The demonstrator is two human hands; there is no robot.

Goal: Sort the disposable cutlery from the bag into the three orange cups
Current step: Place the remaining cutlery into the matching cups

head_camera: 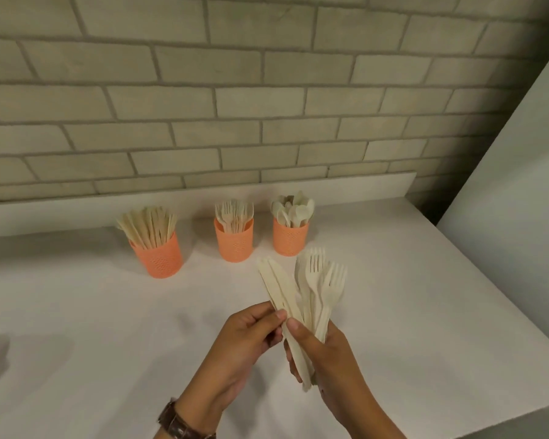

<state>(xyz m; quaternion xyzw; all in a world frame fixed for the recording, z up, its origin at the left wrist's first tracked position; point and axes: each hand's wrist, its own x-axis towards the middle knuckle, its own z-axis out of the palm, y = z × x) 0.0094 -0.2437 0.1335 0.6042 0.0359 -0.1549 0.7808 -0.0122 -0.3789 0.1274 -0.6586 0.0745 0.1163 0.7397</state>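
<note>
Three orange cups stand in a row near the wall: the left cup (160, 258) holds knives, the middle cup (234, 244) holds forks, the right cup (289, 241) holds spoons. In front of them my right hand (327, 359) grips a fanned bunch of pale cutlery: forks (322, 280) on the right, knives (278, 286) on the left. My left hand (244, 343) pinches the knives' handles between thumb and fingers, just left of my right thumb. No bag is in view.
The white counter (108, 343) runs back to a brick wall (267, 90). A white panel (520, 185) rises at the right, and the counter's edge drops off at the lower right. A watch sits on my left wrist (178, 423).
</note>
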